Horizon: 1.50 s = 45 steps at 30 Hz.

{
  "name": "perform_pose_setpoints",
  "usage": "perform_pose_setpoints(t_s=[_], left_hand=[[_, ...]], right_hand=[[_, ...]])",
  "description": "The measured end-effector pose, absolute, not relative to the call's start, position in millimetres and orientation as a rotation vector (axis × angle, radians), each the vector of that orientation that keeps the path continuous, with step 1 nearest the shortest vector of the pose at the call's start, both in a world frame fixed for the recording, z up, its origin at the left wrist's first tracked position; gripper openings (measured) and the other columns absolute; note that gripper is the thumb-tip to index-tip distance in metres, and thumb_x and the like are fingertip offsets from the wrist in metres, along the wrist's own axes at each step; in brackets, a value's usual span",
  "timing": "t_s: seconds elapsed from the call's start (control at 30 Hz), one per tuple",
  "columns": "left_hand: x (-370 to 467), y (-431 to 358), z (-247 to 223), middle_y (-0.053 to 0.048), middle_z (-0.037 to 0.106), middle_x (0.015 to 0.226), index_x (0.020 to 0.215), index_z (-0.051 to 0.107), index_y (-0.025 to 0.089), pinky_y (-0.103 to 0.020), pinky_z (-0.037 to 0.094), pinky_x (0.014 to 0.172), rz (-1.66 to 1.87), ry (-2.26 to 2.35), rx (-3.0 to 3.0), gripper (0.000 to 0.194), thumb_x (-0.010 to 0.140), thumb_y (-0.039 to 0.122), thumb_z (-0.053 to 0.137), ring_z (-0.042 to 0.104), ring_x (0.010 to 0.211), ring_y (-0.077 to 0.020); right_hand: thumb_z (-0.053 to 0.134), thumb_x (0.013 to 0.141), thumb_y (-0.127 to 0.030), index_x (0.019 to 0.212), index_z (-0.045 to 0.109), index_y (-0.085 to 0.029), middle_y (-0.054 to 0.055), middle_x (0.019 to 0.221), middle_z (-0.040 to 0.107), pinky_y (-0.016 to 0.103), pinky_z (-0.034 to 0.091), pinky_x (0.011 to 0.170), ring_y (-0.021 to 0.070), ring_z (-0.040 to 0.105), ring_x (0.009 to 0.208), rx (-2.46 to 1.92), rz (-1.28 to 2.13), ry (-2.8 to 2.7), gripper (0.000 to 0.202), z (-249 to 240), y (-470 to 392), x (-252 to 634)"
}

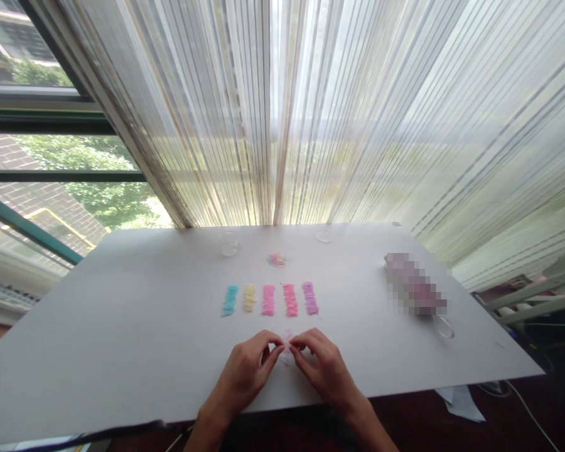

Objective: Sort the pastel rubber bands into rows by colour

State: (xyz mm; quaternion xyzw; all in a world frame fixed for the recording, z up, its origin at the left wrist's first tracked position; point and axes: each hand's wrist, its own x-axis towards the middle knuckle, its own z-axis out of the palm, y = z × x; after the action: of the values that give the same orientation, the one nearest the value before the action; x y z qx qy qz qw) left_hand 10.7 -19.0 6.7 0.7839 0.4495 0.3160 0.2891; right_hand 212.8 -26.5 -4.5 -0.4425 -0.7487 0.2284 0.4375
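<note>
My left hand (254, 364) and my right hand (321, 363) meet low in the middle of the head view, thumb and forefinger of each closed in a pinch. Between the fingertips shows a small pale pink, see-through bit of material (287, 336); its kind and exactly what each pinch holds are too small to tell. Beyond the hands lie separate strips of small coloured pieces: blue (230, 300), yellow (249, 298), pink (268, 300), coral pink (290, 300) and purple (310, 298). Farther back is a loose little heap of mixed pastel pieces (277, 259).
On the white table (122, 326) a clear round container (229, 243) stands at the back left, with a clear round lid (324, 235) to its right. A blurred-out purplish object (414, 285) with a loop (444, 326) lies at right. Sheer striped curtains (282, 125) hang behind.
</note>
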Motion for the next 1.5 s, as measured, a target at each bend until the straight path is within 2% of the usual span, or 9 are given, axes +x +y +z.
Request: perform_pose_setpoints(t_s=[0.07, 0.27, 0.57, 0.9, 1.0, 1.1, 1.5], left_hand=[[11.7, -15.9, 4.0, 0.001, 0.072, 0.086, 0.098, 0.067, 0.023, -0.023, 0.051, 0.067, 0.888, 1.203, 2.063, 0.013, 0.100, 0.030, 0.056, 0.065, 0.067, -0.0130], [11.7, -7.5, -2.9, -0.001, 0.073, 0.093, 0.105, 0.069, 0.023, -0.021, 0.051, 0.061, 0.984, 1.168, 1.960, 0.012, 0.096, 0.029, 0.065, 0.059, 0.062, -0.0104], [14.0, -6.7, -9.6, -0.001, 0.069, 0.082, 0.094, 0.072, 0.021, -0.020, 0.048, 0.057, 1.039, 1.136, 1.851, 0.009, 0.095, 0.027, 0.065, 0.053, 0.060, -0.0101], [17.5, -5.5, -5.3, -0.004, 0.072, 0.088, 0.092, 0.072, 0.019, -0.019, 0.046, 0.053, 1.044, 1.098, 1.736, 0.008, 0.090, 0.022, 0.066, 0.054, 0.060, -0.0098], [19.1, -5.1, -6.4, -0.003, 0.073, 0.083, 0.095, 0.074, 0.019, -0.019, 0.045, 0.053, 1.041, 1.140, 1.714, 0.010, 0.090, 0.024, 0.066, 0.056, 0.059, -0.0099], [19.5, -5.5, -8.9, -0.001, 0.072, 0.077, 0.094, 0.075, 0.019, -0.018, 0.046, 0.052, 1.048, 1.177, 1.717, 0.011, 0.090, 0.026, 0.068, 0.056, 0.057, -0.0096], [19.8, -7.3, -13.2, -0.002, 0.073, 0.080, 0.096, 0.075, 0.019, -0.018, 0.047, 0.052, 1.070, 1.191, 1.750, 0.014, 0.092, 0.030, 0.069, 0.054, 0.056, -0.0091]], right_hand=[[0.061, 0.097, -0.018, 0.092, 0.067, -0.023, 0.002, 0.081, 0.067, 0.028, 0.055, 0.069, 0.0172, 0.065, 0.076, -1.106, 0.550, -1.852, 0.010, -4.4, -25.0, 212.9], [0.062, 0.095, -0.015, 0.093, 0.068, -0.023, 0.002, 0.080, 0.066, 0.026, 0.055, 0.069, 0.0163, 0.064, 0.074, -1.087, 0.517, -1.820, 0.009, -3.6, -21.4, 212.8], [0.062, 0.094, -0.015, 0.094, 0.068, -0.022, 0.002, 0.081, 0.067, 0.027, 0.056, 0.069, 0.0166, 0.066, 0.074, -1.069, 0.499, -1.837, 0.009, -8.7, -16.6, 209.2], [0.060, 0.096, -0.015, 0.100, 0.069, -0.024, 0.004, 0.084, 0.070, 0.030, 0.057, 0.070, 0.0188, 0.067, 0.078, -1.046, 0.512, -1.864, 0.013, -12.5, -16.4, 209.4], [0.060, 0.096, -0.015, 0.102, 0.069, -0.024, 0.004, 0.085, 0.070, 0.030, 0.058, 0.070, 0.0187, 0.068, 0.079, -1.044, 0.525, -1.855, 0.014, -13.3, -16.2, 209.7], [0.061, 0.096, -0.015, 0.100, 0.069, -0.023, 0.004, 0.084, 0.070, 0.029, 0.058, 0.070, 0.0180, 0.068, 0.078, -1.050, 0.530, -1.829, 0.012, -13.7, -16.5, 210.3], [0.063, 0.095, -0.018, 0.095, 0.070, -0.023, 0.003, 0.080, 0.069, 0.028, 0.057, 0.065, 0.0167, 0.066, 0.073, -1.083, 0.549, -1.756, 0.008, -8.1, -16.0, 211.8]])
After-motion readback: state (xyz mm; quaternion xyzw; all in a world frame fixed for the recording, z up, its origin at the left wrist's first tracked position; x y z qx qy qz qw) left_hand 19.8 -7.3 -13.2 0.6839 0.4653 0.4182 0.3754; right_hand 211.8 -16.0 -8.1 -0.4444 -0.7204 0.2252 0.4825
